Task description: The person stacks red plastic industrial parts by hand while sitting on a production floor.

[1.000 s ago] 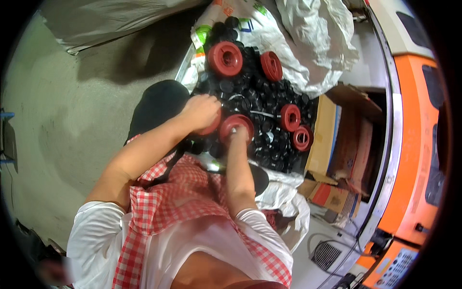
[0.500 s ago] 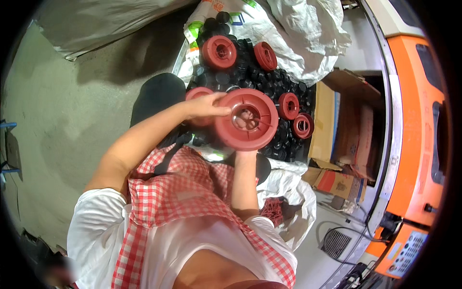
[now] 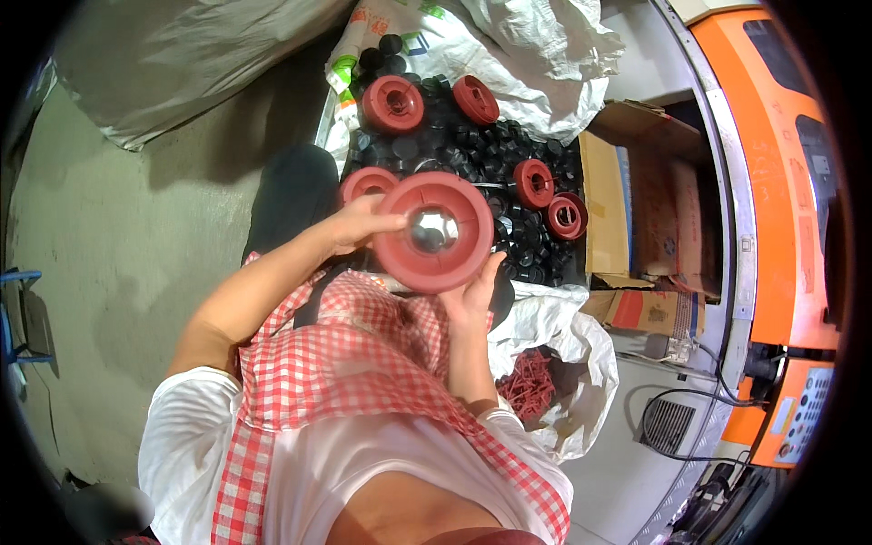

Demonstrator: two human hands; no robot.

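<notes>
Matt red plastic spool [image 3: 434,232], shiny metal hub [image 3: 432,229]

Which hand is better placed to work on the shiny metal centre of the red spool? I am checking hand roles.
Left, probably. The left hand has fingertips by the metal centre of the red spool, while the right hand supports the spool's lower rim from below.

Factory workshop, orange machine [image 3: 781,182], sacked plastic parts [image 3: 454,145]

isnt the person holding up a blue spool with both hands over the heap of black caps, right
Not quite: the spool is red, not blue. The head view shows the left hand and right hand holding it above the heap of black caps.
</notes>
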